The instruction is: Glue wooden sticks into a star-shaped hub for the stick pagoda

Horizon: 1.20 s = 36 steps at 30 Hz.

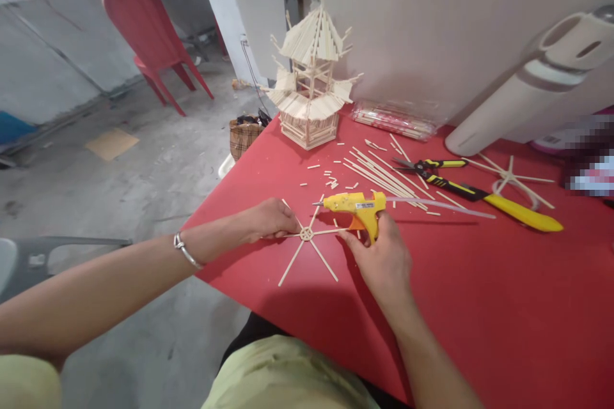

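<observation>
My right hand (381,255) grips a yellow glue gun (355,206) by its handle, nozzle pointing left, a clear glue stick trailing out of its back. My left hand (268,218) is closed, fingers pressed on the left spokes of a star-shaped stick frame (307,236) lying flat on the red table (480,307). The gun's nozzle hovers just above the frame's upper spoke, near the hub.
A stick pagoda model (311,86) stands at the table's far corner. Loose sticks (384,176), yellow-handled cutters (480,195), a second star frame (511,179) and a packet of sticks (393,120) lie beyond. A white fan base (522,92) leans at right. A red chair (148,38) stands on the floor.
</observation>
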Motion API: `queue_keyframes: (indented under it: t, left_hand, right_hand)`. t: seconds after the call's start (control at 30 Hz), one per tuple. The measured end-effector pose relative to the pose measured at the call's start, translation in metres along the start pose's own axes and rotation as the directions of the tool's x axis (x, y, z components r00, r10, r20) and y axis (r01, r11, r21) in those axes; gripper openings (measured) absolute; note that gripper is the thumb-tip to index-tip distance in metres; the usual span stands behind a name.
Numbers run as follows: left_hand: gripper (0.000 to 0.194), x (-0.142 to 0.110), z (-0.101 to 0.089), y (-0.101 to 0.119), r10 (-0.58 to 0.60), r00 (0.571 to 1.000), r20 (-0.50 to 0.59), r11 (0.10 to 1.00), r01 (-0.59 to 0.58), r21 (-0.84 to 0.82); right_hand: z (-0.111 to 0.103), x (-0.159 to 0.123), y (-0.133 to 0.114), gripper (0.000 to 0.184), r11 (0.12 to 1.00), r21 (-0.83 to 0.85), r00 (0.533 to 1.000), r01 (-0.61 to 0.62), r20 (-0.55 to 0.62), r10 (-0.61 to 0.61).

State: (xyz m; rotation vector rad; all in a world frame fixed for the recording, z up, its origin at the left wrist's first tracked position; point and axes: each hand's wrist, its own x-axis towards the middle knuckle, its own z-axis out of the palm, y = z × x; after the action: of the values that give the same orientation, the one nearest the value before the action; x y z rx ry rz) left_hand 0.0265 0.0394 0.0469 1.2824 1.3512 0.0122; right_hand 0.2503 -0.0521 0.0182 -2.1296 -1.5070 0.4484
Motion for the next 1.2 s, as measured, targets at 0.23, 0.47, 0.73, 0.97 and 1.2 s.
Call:
queue_keyframes:
  t: [0.23,0.47,0.73,0.97,1.2]
  left_hand:
    - [0.028,-0.002,0.0,0.005,-0.032,0.999,0.004,0.999,0.032,0.0]
    - [0.031,0.003,0.0,0.001,-0.038,0.999,-0.005,0.999,0.038,0.001]
    - [0.036,0.003,0.003,0.0,-0.003,1.0,-0.014,1.0,0.003,0.001]
    - [0.035,0.002,0.004,0.002,-0.013,1.0,-0.014,1.0,0.013,-0.008]
    - [0.035,0.002,0.004,0.001,-0.005,1.0,-0.025,1.0,0.005,-0.013]
  right_hand:
    - [0.015,0.002,-0.004,0.063,0.997,-0.074,0.999,0.012,-0.038,-0.015]
    - [0.018,0.005,-0.006,0.059,0.994,-0.105,0.997,-0.019,-0.075,0.011]
    - [0.018,0.005,-0.007,0.058,0.994,-0.109,0.998,-0.024,-0.058,0.017]
    - [0.018,0.006,-0.005,0.06,0.994,-0.108,0.999,-0.016,-0.041,0.012]
    - [0.017,0.006,-0.005,0.06,0.994,-0.111,0.999,-0.013,-0.033,0.01]
